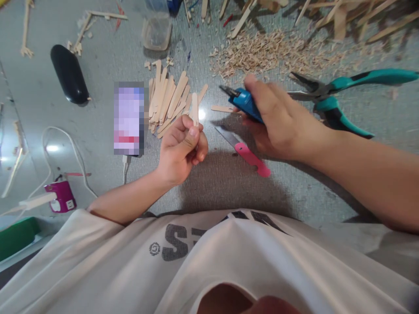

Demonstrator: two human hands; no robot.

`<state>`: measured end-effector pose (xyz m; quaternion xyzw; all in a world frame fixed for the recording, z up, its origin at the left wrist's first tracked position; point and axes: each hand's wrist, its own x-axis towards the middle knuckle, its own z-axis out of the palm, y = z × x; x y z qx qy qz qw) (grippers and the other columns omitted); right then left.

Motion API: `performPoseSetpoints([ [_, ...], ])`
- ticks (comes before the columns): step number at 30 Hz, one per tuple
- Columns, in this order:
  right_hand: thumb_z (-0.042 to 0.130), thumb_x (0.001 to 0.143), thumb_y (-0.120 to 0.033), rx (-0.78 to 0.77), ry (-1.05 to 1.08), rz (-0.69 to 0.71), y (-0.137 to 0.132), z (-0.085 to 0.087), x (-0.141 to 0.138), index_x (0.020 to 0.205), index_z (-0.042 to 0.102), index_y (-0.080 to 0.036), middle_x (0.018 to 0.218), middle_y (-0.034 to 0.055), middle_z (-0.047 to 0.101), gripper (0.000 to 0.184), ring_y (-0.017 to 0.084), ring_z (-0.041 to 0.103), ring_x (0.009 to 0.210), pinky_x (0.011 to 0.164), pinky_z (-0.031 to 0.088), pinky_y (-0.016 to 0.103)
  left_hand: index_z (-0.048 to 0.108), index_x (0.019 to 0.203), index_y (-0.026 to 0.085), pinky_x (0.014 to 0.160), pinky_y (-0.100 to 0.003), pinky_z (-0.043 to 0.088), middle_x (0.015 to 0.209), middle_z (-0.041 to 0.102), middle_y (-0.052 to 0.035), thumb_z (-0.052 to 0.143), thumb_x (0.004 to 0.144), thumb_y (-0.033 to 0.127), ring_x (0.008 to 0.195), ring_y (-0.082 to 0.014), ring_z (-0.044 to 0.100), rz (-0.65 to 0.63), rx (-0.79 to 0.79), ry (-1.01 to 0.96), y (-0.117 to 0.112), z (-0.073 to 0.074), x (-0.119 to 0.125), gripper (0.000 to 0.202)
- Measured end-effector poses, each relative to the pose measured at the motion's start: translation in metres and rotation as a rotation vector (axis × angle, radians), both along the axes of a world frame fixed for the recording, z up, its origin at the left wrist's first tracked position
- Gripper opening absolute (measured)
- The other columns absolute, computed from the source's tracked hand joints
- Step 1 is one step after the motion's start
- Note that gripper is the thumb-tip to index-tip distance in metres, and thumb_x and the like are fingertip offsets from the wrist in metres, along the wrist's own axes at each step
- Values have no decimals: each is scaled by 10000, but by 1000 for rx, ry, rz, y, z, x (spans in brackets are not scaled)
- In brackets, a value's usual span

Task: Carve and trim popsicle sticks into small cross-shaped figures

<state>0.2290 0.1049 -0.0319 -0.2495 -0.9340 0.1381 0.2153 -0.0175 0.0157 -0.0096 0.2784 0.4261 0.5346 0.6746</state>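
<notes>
My left hand (181, 146) pinches a short wooden craft stick (195, 107) upright between thumb and fingers. In my right hand (278, 117) is a pair of blue-handled cutting pliers (247, 104), its dark metal jaws pointing left toward the stick but apart from it. Motion blurs that hand, and the palm hides most of the handles. Below the jaws lies a folding knife (252, 159) with a pink handle and its blade out. A loose pile of craft sticks (166, 98) spreads just beyond my left hand. Another stick (222, 109) lies partly behind the right fingers.
Teal-handled pliers (334, 93) rest open beyond my right wrist. Wood chips (258, 52) are heaped at the back, with longer sticks (347, 19) behind. A phone (128, 117) on a cable, a black case (70, 74), a clear container (157, 32) and a purple adapter (63, 196) occupy the left.
</notes>
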Motion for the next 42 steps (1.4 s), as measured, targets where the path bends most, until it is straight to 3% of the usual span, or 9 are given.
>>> performPoseSetpoints([
  [5,341,1194,-386,-42,-59,-16,-6,2,1,1792,370,-338,1309,111,763,601,275,780,1068,814,643,411,503,938,251,452,-226,303,552,537,126,938,926,593,422,-83,471,10,-17,7,-1,2,0,553],
  [9,352,1207,-436,-42,-185,-36,-4,4,1,1680,557,-346,1369,125,788,524,258,788,1074,808,620,395,473,915,253,457,-217,304,536,523,124,909,962,573,404,-75,421,-16,6,-19,-1,3,0,542],
  [12,371,1208,-525,-33,-124,-40,-2,5,1,1579,650,-297,1323,137,814,517,258,797,1088,864,612,398,459,882,253,457,-208,281,492,448,136,884,991,535,379,-63,312,-44,53,-64,0,3,1,521],
  [17,474,1180,-595,-55,-19,-50,1,2,2,1525,674,-302,1308,133,825,495,264,803,1102,893,610,414,481,879,251,483,-205,274,505,315,153,925,931,588,396,-52,206,-57,13,-83,1,4,2,559],
  [24,503,1188,-520,10,22,2,0,-3,7,1559,628,-310,1317,122,825,445,259,801,1090,893,600,420,461,847,252,500,-195,277,541,237,150,901,956,551,423,-48,156,-92,52,-123,3,6,2,543],
  [31,594,1180,-501,195,130,66,6,-11,11,1714,424,-389,1369,13,803,572,185,815,1033,847,637,338,494,852,246,501,-183,275,547,237,147,890,970,506,451,-56,149,-90,53,-166,2,9,2,488],
  [35,565,1192,-472,157,88,30,6,-13,11,1676,466,-389,1386,9,798,501,195,827,1116,934,672,359,506,871,250,500,-187,274,557,230,146,870,987,497,456,-59,148,-93,58,-169,2,10,3,455],
  [42,501,1188,-633,15,63,8,2,-16,10,1631,542,-362,1381,54,798,521,256,826,1158,940,693,448,503,884,252,492,-177,287,551,234,144,853,998,500,458,-63,171,-97,53,-164,3,10,2,444],
])
